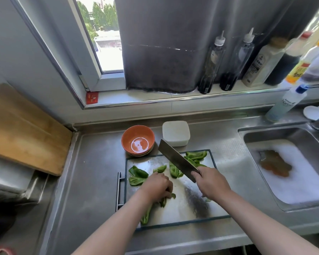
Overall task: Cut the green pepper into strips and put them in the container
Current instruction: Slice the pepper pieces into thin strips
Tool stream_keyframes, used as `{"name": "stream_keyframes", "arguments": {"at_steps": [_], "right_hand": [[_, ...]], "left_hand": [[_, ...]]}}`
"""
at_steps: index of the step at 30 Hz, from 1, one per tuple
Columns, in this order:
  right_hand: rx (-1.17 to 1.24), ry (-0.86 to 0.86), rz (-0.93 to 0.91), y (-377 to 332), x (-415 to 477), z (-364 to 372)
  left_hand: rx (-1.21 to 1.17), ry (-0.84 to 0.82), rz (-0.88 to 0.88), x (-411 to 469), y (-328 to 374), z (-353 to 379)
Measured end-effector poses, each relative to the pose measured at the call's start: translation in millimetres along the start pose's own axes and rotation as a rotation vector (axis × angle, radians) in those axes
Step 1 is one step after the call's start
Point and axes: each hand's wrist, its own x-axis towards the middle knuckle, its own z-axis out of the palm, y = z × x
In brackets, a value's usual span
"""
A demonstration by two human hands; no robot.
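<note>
Left hand (157,184) is pressing curled fingers onto green pepper pieces (145,214) at lower centre, on steel cutting board (182,208); right hand (210,184) is gripping cleaver (177,161), blade slanting toward upper left. White container (175,133) is sitting past board, beside orange bowl (137,140).

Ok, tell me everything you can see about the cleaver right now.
The cleaver has a broad, rectangular blade of dull grey metal with a squared-off far end. The right hand grips its handle, which the fingers hide. The blade is tilted and runs from the hand away and leftward toward the orange bowl, over the steel cutting board and the green pepper pieces. Whether its edge touches the pepper I cannot tell.
</note>
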Motion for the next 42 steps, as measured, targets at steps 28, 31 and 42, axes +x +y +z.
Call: {"name": "stream_keyframes", "arguments": {"at_steps": [28, 31, 42], "right_hand": [[0.010, -0.084, -0.054, -9, -25, 10], [0.014, -0.088, -0.039, 2, -30, 10], [0.026, -0.094, -0.029, 33, -38, 3]], "left_hand": [[-0.264, 0.207, -0.234, -54, -15, 3], [-0.193, 0.211, -0.301, -46, -9, 2], [-0.318, 0.146, -0.452, -27, 1, 6]]}}
